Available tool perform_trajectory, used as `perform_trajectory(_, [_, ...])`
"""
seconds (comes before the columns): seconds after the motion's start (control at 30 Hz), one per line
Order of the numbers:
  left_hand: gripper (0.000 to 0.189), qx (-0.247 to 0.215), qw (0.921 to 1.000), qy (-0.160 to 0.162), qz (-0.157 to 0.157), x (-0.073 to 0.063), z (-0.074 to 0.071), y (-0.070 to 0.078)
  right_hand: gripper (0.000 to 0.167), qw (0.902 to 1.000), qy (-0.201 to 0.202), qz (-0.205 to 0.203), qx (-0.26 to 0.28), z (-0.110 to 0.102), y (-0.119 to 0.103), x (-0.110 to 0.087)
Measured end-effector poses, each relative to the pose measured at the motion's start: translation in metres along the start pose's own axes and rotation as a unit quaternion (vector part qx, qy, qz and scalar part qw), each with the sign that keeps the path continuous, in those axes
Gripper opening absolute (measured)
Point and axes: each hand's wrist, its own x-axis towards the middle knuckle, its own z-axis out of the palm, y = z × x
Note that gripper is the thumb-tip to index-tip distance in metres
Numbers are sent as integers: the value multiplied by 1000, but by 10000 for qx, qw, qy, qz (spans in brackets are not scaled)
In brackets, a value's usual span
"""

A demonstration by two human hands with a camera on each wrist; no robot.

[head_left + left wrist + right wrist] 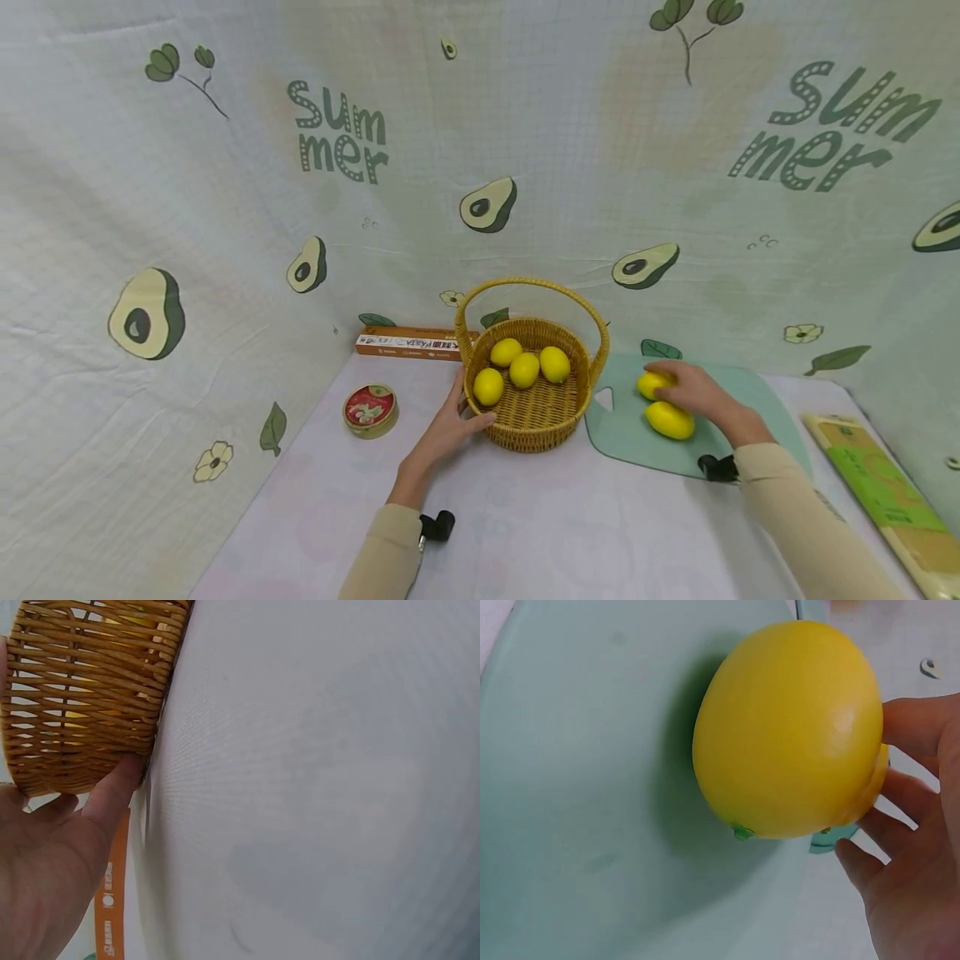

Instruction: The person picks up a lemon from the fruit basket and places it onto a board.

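A woven basket (528,437) with a tall arched handle stands mid-table, several lemons (524,370) inside. My left hand (448,429) rests spread against the basket's left side, thumb along its front. In the left wrist view the left hand (56,859) touches the lower wickerwork (90,697). Two lemons lie on a pale green cutting board (622,437). My right hand (697,390) grips the farther lemon (652,385), its fingers partly hidden. The nearer lemon (670,421) lies just in front; in the right wrist view this lemon (787,731) covers most of the other.
A round red-topped tin (371,410) sits left of the basket. Behind it, an orange pasta box (408,342) lies along the back cloth. A long green-and-yellow packet (888,492) lies right of the board. Printed cloth walls (555,167) border the table.
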Motion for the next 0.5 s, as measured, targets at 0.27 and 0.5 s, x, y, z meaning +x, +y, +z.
perform_trajectory(0.27, [104, -39, 10000, -19, 20, 0, -1, 4, 45, 9994, 260, -194, 85, -9, -15, -6])
perform_trajectory(0.5, [106, -22, 9999, -59, 92, 1, -1, 2, 44, 9984, 317, -468, 85, -14, -34, -12])
